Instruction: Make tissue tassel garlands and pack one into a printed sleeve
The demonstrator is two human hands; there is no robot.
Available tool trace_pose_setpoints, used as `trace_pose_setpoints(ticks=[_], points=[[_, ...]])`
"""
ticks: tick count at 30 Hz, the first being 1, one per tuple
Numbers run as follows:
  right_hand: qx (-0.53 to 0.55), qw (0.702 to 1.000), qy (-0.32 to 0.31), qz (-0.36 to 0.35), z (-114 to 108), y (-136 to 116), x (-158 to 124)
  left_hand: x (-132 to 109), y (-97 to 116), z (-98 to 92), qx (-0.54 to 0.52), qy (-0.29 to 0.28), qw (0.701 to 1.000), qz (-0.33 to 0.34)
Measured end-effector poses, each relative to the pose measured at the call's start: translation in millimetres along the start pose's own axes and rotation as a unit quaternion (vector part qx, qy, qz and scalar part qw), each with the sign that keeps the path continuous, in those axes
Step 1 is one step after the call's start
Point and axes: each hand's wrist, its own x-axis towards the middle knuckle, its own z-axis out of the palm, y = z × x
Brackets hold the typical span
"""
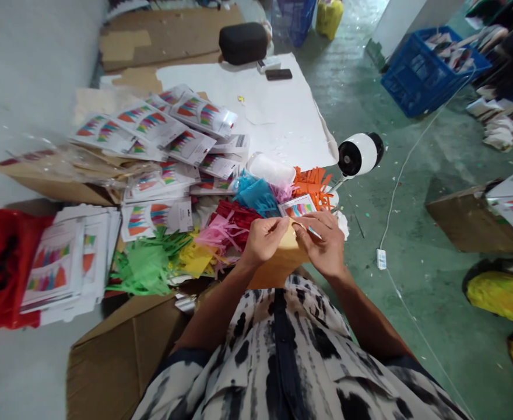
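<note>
Green flooring [365,198] is partly covered by a worktable with a white top [278,111]. At the table's near edge, an orange-yellow sheet [278,265] is held in front of a black-and-white patterned shirt [278,350]. Its upper edge is gripped between the left hand [263,238] and the right hand [324,242], and most of it is hung below and between them. Thumb and fingers are drawn together on each hand, and the same sheet is pinched by both.

Seven fringed bundles are spread beyond and to the left of the hands: one green [145,265], one yellow [195,261], one pink [219,233], one dark red [239,219], one blue [256,195], one lilac [283,191] and one orange [313,186]. Printed cards are heaped behind them [151,125] and stacked at the left [58,265] — overlapped too much to be counted. One small card [298,205] is seen just beyond the fingers. One black case [243,42] is set at the table's far side, and one blue crate [418,76] is placed on the floor.

Rows of multicoloured tassels are pictured on the cards; their small lettering cannot be read at this size.
</note>
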Motion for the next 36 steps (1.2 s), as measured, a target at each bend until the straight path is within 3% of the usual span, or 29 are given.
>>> trace_pose_setpoints(ticks=[7,15,23,27,36], points=[[-0.074,0.993,0.074,-0.049,1.4,3.7,-8.5,-6.4,1.5,8.0,0.075,0.013,0.991,0.107],[-0.086,0.991,0.083,-0.066,5.5,2.3,-12.5,-7.2,2.4,8.7,0.053,0.024,0.995,0.077],[0.107,0.988,0.021,0.113,4.8,0.5,-4.7,-5.9,-0.2,1.2,0.06,-0.011,0.993,0.099],[0.153,0.976,0.043,0.152,4.5,3.7,-4.3,-4.5,-1.6,-5.0,0.063,-0.034,0.994,0.08],[-0.002,0.996,0.079,0.047,7.8,5.3,-10.8,-6.8,3.7,-3.3,0.064,-0.001,0.997,0.036]])
